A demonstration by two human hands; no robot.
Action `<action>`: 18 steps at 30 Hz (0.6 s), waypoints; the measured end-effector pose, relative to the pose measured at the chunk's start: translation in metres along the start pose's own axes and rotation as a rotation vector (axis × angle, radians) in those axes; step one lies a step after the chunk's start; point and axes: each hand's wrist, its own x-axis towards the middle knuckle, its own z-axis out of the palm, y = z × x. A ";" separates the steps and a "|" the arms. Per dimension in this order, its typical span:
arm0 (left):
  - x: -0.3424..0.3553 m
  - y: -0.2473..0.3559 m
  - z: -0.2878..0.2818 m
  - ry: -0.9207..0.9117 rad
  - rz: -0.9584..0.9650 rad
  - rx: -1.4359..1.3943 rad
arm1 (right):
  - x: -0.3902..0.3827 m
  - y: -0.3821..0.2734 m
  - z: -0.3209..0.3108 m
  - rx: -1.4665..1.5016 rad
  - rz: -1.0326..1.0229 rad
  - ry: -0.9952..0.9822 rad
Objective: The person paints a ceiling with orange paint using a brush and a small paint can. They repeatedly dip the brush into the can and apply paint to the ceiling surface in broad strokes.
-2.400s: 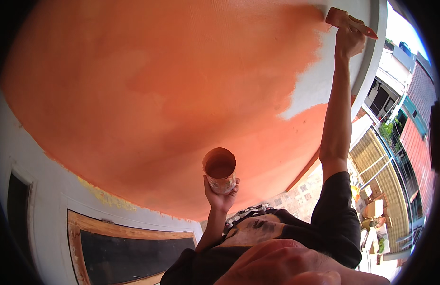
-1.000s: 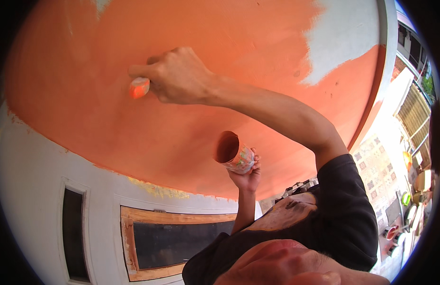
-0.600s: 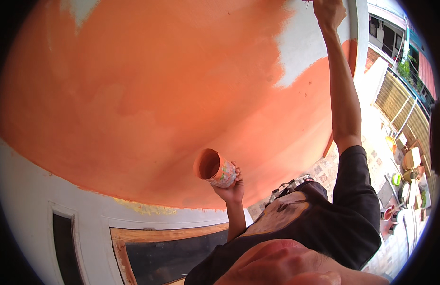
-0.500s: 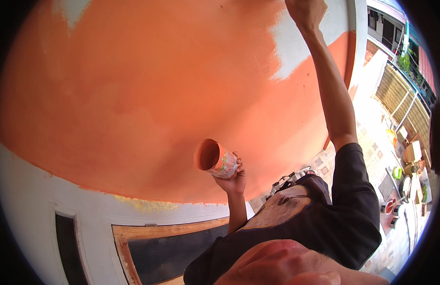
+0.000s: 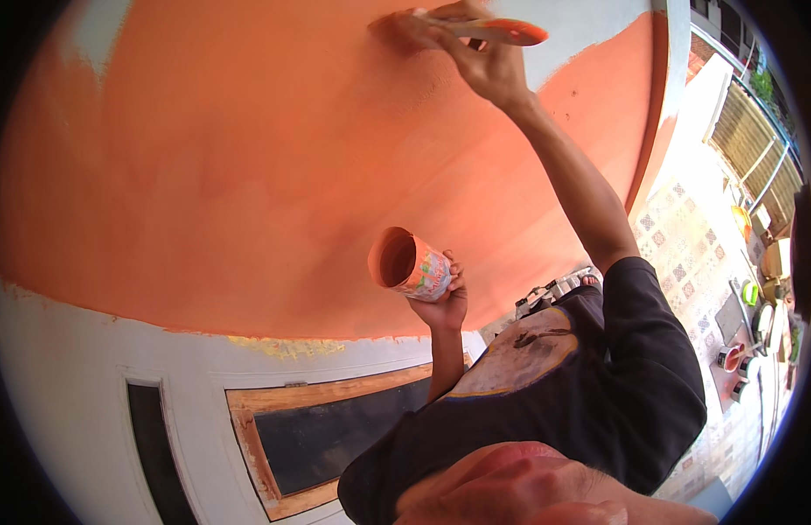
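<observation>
My right hand [image 5: 489, 66] is raised to the wall and closed round a paintbrush [image 5: 515, 32]. The orange end of its handle sticks out to the right, and its paint-covered head lies against the orange wall [image 5: 248, 175] at the upper middle. Lower down, my left hand [image 5: 445, 302] grips a paint cup [image 5: 427, 278] from its right side and underneath. The cup is tilted with its mouth toward me; orange coats its rim and inside, and its outer side is printed in several colours. How much paint it holds I cannot tell.
White unpainted patches [image 5: 589, 31] show at the upper right and upper left of the wall. A wood-framed window [image 5: 335, 437] sits below the painted area. Off to the right, paint pots [image 5: 731, 357] and other items stand on a patterned tile floor [image 5: 677, 236].
My right hand has come down and left, bringing the brush into view over the former white patch, now orange. The cup has shifted slightly up and right in view.
</observation>
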 end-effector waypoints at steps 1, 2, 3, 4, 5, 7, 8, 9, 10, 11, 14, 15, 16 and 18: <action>-0.001 0.000 -0.002 -0.001 0.013 0.004 | 0.009 0.023 -0.021 -0.051 0.056 0.157; -0.003 0.000 -0.005 -0.005 0.018 -0.007 | 0.017 0.045 -0.043 -0.058 -0.043 0.307; -0.005 0.003 -0.008 0.002 0.026 -0.018 | 0.014 0.064 -0.062 -0.104 0.067 0.411; -0.007 0.007 -0.011 0.002 0.027 -0.037 | 0.010 0.079 -0.084 -0.309 0.099 0.457; -0.008 0.009 -0.013 0.002 0.028 -0.030 | 0.003 0.088 -0.101 -0.351 0.175 0.567; -0.010 0.012 -0.017 -0.008 0.014 -0.035 | -0.019 0.094 -0.132 -0.396 0.269 0.678; -0.009 0.013 -0.019 0.004 0.003 -0.035 | -0.031 0.093 -0.140 -0.397 0.287 0.681; -0.006 0.014 -0.020 0.016 -0.011 -0.034 | -0.048 0.090 -0.144 -0.418 0.285 0.661; -0.005 0.015 -0.022 0.031 -0.026 -0.035 | -0.068 0.084 -0.146 -0.453 0.240 0.618; -0.004 0.016 -0.023 0.022 -0.039 -0.024 | -0.087 0.078 -0.146 -0.406 0.315 0.612; 0.002 0.014 -0.025 -0.025 -0.132 -0.049 | -0.156 0.061 -0.140 -0.358 0.452 0.534; 0.003 0.015 -0.025 -0.041 -0.139 -0.007 | -0.182 0.053 -0.138 -0.300 0.641 0.542; 0.005 0.013 -0.026 -0.052 -0.143 0.008 | -0.207 0.047 -0.135 -0.240 0.833 0.547; 0.007 0.009 -0.027 -0.086 -0.147 0.027 | -0.248 0.038 -0.130 -0.215 0.973 0.514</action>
